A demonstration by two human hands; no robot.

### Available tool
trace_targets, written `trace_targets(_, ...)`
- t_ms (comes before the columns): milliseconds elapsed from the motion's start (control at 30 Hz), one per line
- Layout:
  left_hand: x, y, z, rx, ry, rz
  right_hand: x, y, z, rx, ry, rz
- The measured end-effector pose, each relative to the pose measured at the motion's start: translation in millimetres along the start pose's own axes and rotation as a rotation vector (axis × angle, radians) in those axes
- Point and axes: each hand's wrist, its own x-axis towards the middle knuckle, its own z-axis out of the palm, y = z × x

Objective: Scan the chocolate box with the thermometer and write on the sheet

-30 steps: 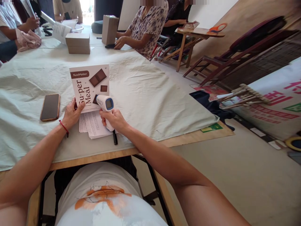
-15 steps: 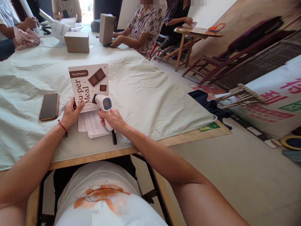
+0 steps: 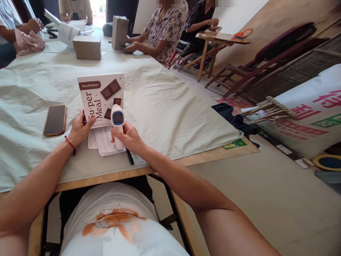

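Observation:
My left hand (image 3: 79,128) holds the lower left edge of a white "Su-per Meal" box (image 3: 100,96), propped upright on the cloth-covered table (image 3: 165,106). In my right hand (image 3: 127,136) I grip a white infrared thermometer (image 3: 117,122) by its handle. Its blue-rimmed screen faces me and its head sits just in front of the box's lower right corner. Printed sheets (image 3: 103,141) lie under both hands, with a black pen (image 3: 129,156) beside them.
A phone (image 3: 54,120) lies face up left of my left hand. Two cardboard boxes (image 3: 87,47) stand further back. Other people sit along the table's far end and right side. Wooden chairs, a folded rack (image 3: 269,108) and a banner are on the floor at right.
The thermometer has turned in my right hand, from pointing left across the box to standing more upright with its screen toward me. The box and my left hand have stayed put.

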Motion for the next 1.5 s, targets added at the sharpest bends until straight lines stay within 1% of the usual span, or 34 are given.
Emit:
trace_targets(400, -0.4, -0.2, -0.6, -0.016, 0.007, -0.009, -2.7, -0.9, 1.0, 0.022, -0.011, -0.011)
trace_targets(500, -1.5, 2.0, 0.2, -0.076, -0.005, -0.009, -1.4, -1.5, -3.4, -0.009, -0.018, -0.017)
trace_targets(600, -2.6, 2.3, 1.2, -0.160, -0.017, -0.021, 0.4, -7.1, -21.6, -0.178, 0.055, -0.071)
trace_targets(700, -2.7, -2.7, 1.5, -0.159, 0.012, -0.035, 0.5, -13.9, -51.8, -0.510, 0.197, -0.145)
trace_targets(767, -1.8, -7.9, 1.0, -0.143, 0.039, -0.034, -1.2, -16.6, -71.2, -0.722, 0.242, -0.140)
trace_targets(833, -0.3, -12.5, -0.3, -0.129, 0.060, -0.020, -3.9, -17.6, -84.3, -0.876, 0.202, -0.082)
trace_targets(900, 1.2, -15.1, -2.6, -0.108, 0.062, 0.008, -6.5, -17.4, -89.8, -0.985, 0.152, 0.013)
trace_targets(933, 1.8, -15.6, -4.0, -0.096, 0.053, 0.025, -7.3, -17.3, -90.2, -1.035, 0.148, 0.061)
trace_targets(1000, 2.1, -15.0, -6.9, -0.074, 0.024, 0.051, -7.8, -17.3, -88.3, -1.131, 0.197, 0.140)
trace_targets(1100, 0.3, -11.8, -10.5, -0.004, -0.003, 0.051, -6.4, -18.5, -84.7, -1.236, 0.295, 0.231)
trace_targets(1167, -1.8, -8.4, -12.1, 0.082, -0.002, 0.039, -5.2, -19.5, -83.5, -1.269, 0.312, 0.287)
trace_targets(1300, -5.2, 0.7, -14.6, 0.250, -0.028, 0.009, -4.6, -21.0, -81.3, -1.303, 0.286, 0.341)
trace_targets(1500, -11.1, 19.0, -22.6, 0.596, -0.079, -0.099, -5.8, -19.4, -80.1, -1.346, 0.217, 0.338)
